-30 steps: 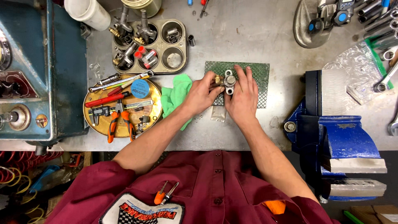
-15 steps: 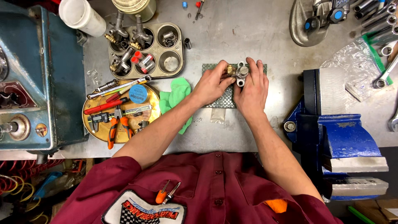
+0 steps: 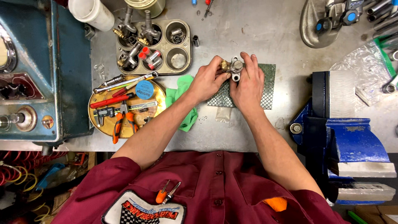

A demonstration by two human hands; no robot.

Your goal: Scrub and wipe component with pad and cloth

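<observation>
Both of my hands hold a small metal valve body (image 3: 235, 68) with a brass fitting on its left side, over a green mesh mat (image 3: 267, 85) on the steel bench. My left hand (image 3: 206, 81) pinches the brass fitting end with thumb and fingers. My right hand (image 3: 248, 85) wraps the grey body from the right, fingers closed on it. A green rag (image 3: 183, 92) lies just left of my left wrist.
A muffin tin (image 3: 179, 58) with fittings sits behind the hands. A round brass tray (image 3: 124, 108) with pliers, caliper and wrenches lies left. A blue vise (image 3: 340, 137) stands right, a blue machine (image 3: 37, 70) far left, a white container (image 3: 91, 13) at the back.
The view has shifted slightly; my hands stay on the valve body over the mat, with small finger adjustments around the brass fitting.
</observation>
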